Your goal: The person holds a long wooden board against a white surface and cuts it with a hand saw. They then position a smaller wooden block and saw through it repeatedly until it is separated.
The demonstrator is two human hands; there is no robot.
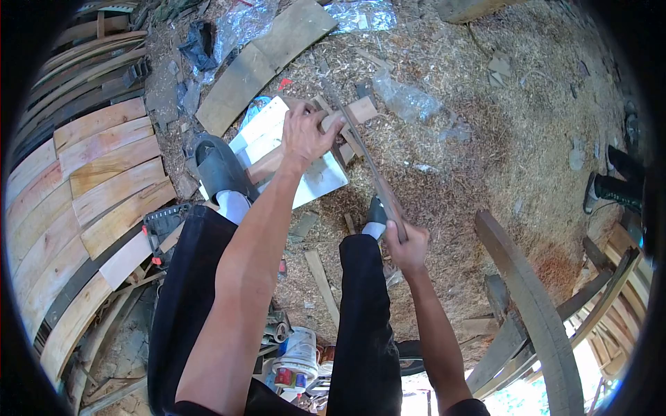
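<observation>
My right hand is wrapped round the handle end of a handsaw. The saw's long narrow blade slants up and left across a light wooden strip. My left hand grips the wood just left of the blade, thumb pointing toward the saw. Under that hand lies a white panel on the ground. Other short wood pieces lie beneath the strip, partly hidden by my fingers. A dark shoe on one foot rests at the panel's left side. Where the teeth meet the wood is too small to tell.
Stacked boards fill the left side. A wide plank lies beyond the panel, near plastic sheeting. A thick curved beam stands at right. Another person's feet show at far right. A white bucket is below.
</observation>
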